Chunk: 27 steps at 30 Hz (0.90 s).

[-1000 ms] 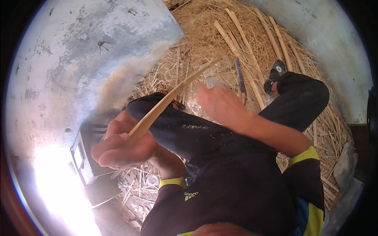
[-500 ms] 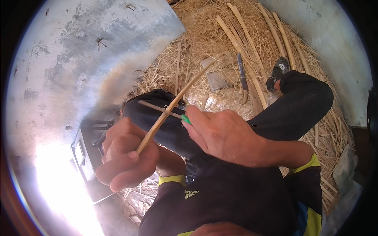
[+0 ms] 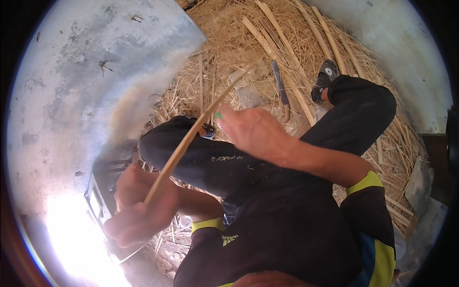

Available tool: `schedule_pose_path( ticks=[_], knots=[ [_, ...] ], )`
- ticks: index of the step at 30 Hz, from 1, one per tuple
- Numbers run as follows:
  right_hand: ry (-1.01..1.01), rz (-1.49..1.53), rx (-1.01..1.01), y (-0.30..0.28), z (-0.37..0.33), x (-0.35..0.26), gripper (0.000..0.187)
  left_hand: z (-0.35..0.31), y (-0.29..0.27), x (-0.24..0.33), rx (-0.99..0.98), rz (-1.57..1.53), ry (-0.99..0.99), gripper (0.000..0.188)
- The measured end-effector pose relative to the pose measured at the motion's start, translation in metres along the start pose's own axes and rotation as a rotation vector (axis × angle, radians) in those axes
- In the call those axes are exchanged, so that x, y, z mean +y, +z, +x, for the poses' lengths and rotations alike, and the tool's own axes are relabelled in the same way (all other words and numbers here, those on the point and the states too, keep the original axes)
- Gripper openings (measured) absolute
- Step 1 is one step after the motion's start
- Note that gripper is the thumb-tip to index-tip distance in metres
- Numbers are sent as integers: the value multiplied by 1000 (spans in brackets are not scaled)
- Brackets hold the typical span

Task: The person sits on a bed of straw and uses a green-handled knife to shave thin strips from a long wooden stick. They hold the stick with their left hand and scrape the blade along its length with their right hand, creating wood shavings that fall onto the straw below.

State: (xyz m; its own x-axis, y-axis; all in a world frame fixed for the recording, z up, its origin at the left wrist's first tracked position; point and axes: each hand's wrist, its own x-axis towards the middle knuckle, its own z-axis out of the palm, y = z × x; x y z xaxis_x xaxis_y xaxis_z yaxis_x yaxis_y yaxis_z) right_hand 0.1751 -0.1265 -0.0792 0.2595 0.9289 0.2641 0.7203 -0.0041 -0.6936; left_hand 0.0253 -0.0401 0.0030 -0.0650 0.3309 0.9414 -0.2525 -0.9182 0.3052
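My left hand (image 3: pixel 146 205) is closed around the lower end of a long, pale wooden stick (image 3: pixel 184 145), which slants up and away to the right and tapers to a thin tip. Near the stick's upper half, my right hand (image 3: pixel 256 131) is closed on a small knife, of which only a bit of green handle (image 3: pixel 219 115) shows. Its blade cannot be made out here. Both hands are somewhat blurred. Small pale shavings (image 3: pixel 227 158) lie on my dark trousers, under the stick.
Straw and shavings (image 3: pixel 224 43) cover the floor. Long wooden strips (image 3: pixel 287 43) lie beyond my bent legs, beside a dark-bladed tool (image 3: pixel 280 83) with a curved handle. A grey metal sheet (image 3: pixel 110 62) stands at left; a pale wall (image 3: pixel 401 57) rises at right.
My right hand has moved up and left along the stick, and the knife blade that crossed it no longer shows. My left hand has shifted down and left with the stick.
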Motion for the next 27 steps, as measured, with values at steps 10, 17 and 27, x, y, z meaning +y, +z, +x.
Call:
schedule_pose_path(
  ticks=[10,17,27],
  knots=[
    [-89,-199,65,22,9,4,17,6,4,-1,269,344,-109,41],
    [92,-179,95,36,-9,42,16,4,2,-4,210,240,-61,40],
    [39,-94,46,33,5,47,23,-1,-7,-7,231,153,-81,43]
  ],
)
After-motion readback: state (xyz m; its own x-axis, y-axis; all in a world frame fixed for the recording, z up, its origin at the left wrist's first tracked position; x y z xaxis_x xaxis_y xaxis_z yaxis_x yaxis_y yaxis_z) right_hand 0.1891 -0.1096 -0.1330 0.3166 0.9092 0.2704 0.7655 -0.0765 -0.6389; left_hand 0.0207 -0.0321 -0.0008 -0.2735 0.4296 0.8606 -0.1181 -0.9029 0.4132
